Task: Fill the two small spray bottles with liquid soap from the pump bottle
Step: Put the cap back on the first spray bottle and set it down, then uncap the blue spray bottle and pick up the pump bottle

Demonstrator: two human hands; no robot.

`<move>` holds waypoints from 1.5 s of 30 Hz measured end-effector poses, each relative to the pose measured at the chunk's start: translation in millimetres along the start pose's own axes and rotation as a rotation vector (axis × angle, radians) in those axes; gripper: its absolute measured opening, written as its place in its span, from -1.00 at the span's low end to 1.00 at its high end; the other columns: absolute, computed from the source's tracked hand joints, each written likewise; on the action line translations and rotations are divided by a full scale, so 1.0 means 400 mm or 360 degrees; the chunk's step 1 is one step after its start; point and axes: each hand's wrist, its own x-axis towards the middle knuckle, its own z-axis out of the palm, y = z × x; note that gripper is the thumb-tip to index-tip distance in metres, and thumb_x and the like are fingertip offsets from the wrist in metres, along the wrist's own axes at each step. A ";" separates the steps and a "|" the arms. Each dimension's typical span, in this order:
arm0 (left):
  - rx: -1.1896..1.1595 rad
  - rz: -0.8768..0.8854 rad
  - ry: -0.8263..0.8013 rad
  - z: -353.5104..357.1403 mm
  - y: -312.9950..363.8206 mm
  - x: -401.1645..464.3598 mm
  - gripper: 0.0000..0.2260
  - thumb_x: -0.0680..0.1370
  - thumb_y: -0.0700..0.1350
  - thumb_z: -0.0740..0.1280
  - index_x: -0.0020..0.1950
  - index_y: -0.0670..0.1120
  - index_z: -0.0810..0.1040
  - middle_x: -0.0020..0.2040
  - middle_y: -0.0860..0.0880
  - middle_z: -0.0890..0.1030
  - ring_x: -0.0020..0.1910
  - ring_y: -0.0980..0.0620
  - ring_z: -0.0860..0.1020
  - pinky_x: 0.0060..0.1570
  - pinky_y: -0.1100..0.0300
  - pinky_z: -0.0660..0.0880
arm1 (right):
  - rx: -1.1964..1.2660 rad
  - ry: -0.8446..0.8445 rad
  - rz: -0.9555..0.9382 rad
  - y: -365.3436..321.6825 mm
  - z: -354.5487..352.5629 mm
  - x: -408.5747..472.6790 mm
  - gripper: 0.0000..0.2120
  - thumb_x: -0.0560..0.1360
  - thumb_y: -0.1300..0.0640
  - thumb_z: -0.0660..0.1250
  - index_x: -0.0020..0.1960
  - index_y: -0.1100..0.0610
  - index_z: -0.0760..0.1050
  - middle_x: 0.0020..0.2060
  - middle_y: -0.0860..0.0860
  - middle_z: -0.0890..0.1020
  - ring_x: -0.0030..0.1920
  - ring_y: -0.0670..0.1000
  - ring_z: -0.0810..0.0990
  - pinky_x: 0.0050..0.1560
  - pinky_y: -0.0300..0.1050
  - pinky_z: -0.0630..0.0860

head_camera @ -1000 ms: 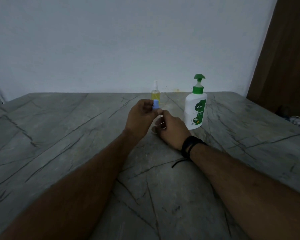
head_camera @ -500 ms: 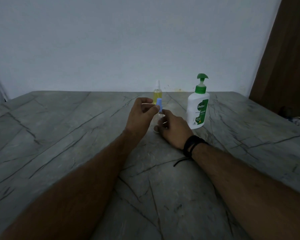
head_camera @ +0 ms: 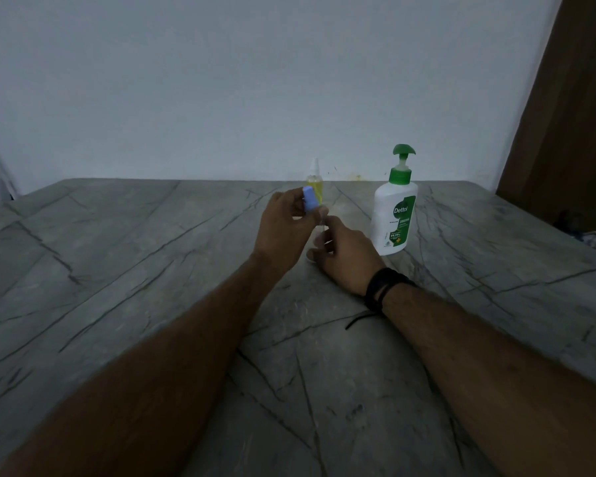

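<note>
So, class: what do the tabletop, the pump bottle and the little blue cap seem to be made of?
Tabletop: looks like grey stone, perhaps marble, with dark veins and a dull sheen; it could be a laminate.
Pump bottle: probably plastic, an opaque white body with a green pump and printed label.
Blue cap, held in the left hand: likely matte plastic, evenly coloured.

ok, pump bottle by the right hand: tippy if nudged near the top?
Probably somewhat. The pump bottle stands tall, with its green pump head perched on a thin stem, so a high push could topple it. Its smooth plastic may slide on the stone table. Fill level isn't visible.
</note>
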 end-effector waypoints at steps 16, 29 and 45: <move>0.0796 0.0094 -0.0069 -0.100 -0.090 0.011 -0.76 0.49 -0.02 0.45 0.07 -0.01 0.47 0.06 -0.02 0.49 0.02 0.01 0.47 -0.08 0.14 0.46 | 0.0062 0.0026 0.0013 0.008 0.007 -0.001 -0.35 0.51 -0.04 0.43 0.50 0.06 0.24 0.03 -0.01 0.63 0.02 0.02 0.61 0.14 -0.01 0.56; 0.0931 -0.0045 -0.0727 -0.078 -0.081 -0.003 -0.45 0.42 0.14 0.42 0.35 0.07 0.35 0.33 -0.02 0.35 0.29 -0.07 0.35 0.25 -0.16 0.41 | 0.0128 0.0079 0.0010 0.000 0.008 -0.007 -0.46 0.58 0.01 0.33 0.50 0.07 0.26 0.12 0.05 0.64 0.08 0.05 0.63 0.18 0.00 0.56; 0.0671 -0.0011 -0.0589 -0.063 -0.074 -0.006 -0.58 0.49 0.21 0.40 0.20 -0.03 0.55 0.15 0.03 0.60 0.04 0.06 0.55 0.07 0.08 0.50 | -0.0054 0.1015 -0.0529 -0.128 -0.149 -0.005 -0.61 0.50 0.05 0.29 0.29 0.12 0.50 0.10 0.07 0.55 0.14 0.06 0.44 0.03 -0.15 0.28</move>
